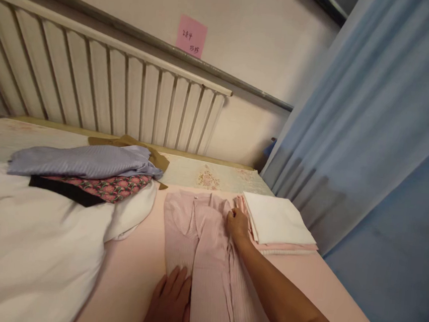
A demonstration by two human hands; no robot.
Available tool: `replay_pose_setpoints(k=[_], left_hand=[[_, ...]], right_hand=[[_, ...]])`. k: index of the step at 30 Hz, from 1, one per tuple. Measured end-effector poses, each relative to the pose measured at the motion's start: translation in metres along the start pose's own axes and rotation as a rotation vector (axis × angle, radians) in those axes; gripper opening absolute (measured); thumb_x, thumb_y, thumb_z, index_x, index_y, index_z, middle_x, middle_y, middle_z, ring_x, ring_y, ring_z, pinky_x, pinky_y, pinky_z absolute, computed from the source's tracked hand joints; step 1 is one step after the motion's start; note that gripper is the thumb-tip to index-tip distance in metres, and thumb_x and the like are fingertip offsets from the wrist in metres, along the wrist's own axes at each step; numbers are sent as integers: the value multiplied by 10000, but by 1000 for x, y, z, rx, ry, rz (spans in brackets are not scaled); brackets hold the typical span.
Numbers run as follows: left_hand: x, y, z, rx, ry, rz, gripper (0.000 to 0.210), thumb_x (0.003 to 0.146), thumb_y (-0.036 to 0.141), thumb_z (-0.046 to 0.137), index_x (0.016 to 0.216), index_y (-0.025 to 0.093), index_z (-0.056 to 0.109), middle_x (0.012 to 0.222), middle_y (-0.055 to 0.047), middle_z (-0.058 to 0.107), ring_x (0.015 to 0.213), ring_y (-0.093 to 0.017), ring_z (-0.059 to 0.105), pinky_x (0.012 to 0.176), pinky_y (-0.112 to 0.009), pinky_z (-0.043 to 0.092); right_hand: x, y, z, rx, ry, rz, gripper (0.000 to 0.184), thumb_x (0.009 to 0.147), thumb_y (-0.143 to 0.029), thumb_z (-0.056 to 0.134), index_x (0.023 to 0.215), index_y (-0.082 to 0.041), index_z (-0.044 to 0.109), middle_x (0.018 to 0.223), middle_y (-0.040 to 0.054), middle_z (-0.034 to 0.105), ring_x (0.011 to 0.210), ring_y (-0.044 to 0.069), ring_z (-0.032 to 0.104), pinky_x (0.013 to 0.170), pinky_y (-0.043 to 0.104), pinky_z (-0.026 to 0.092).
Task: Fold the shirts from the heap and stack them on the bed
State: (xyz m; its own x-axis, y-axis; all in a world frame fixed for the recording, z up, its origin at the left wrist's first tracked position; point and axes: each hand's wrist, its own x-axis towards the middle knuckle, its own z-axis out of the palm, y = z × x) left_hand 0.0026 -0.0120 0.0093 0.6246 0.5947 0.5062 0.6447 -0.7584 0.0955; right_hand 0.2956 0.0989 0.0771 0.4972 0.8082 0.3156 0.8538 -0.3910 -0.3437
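Observation:
A pale pink striped shirt (210, 267) lies lengthwise in front of me, its collar end away from me and its left edge folded in. My left hand (170, 301) rests flat on its near left side, fingers stretched out. At the shirt's upper right, my right hand (238, 224) pinches the edge of the fabric between thumb and fingers. Just right of that hand sits a stack of folded clothes with a white folded cloth (279, 220) on top. The lower end of the shirt runs out of view.
Loose clothes heap up on the left: a white garment (39, 245), a blue-grey striped one (85, 161) and a red patterned piece (121, 187). Behind the bed stands a radiator (126, 92). A blue curtain (355, 119) hangs along the right. A pink note (191, 36) is on the wall.

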Motion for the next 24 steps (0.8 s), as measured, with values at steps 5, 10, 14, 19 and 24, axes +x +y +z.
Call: replay_pose_setpoints(k=[5,10,14,19,24], left_hand=[[1,-2,-1,65,48,36,468,809,221,486,1275,243,522,1366,-2,534,1274,-218,440,1024,-375,314],[1,-1,-2,93,80,52,494,789,215,498,1282,240,512,1359,-3,539,1267,-218,444,1025,-376,298],[2,-1,-1,125,133,68,484,765,209,502,1247,228,539,1328,-6,567,1246,-214,459,1019,-368,290],[2,-12,10,167,227,128,462,711,201,503,1162,227,597,1242,-20,629,1170,-219,517,991,-366,308],[0,-19,31,200,286,169,334,800,245,488,1104,256,626,1167,1,672,1173,-176,527,1029,-311,306]], right_hand=[[-10,-15,3,70,-89,-178,261,881,-345,468,873,-176,667,831,58,685,753,161,590,666,233,374],[-15,-11,1,112,-109,-312,347,938,-336,359,1006,-170,657,1050,94,665,987,187,570,870,275,376],[-18,-11,9,122,-148,-366,322,871,-375,507,1070,-170,654,1157,94,640,1094,203,535,930,280,364],[15,-7,12,99,-103,-234,381,934,-301,334,846,-169,680,886,74,689,848,171,589,779,254,397],[81,-8,22,81,-133,-105,293,893,-222,384,886,-144,667,869,83,686,788,161,595,711,248,399]])
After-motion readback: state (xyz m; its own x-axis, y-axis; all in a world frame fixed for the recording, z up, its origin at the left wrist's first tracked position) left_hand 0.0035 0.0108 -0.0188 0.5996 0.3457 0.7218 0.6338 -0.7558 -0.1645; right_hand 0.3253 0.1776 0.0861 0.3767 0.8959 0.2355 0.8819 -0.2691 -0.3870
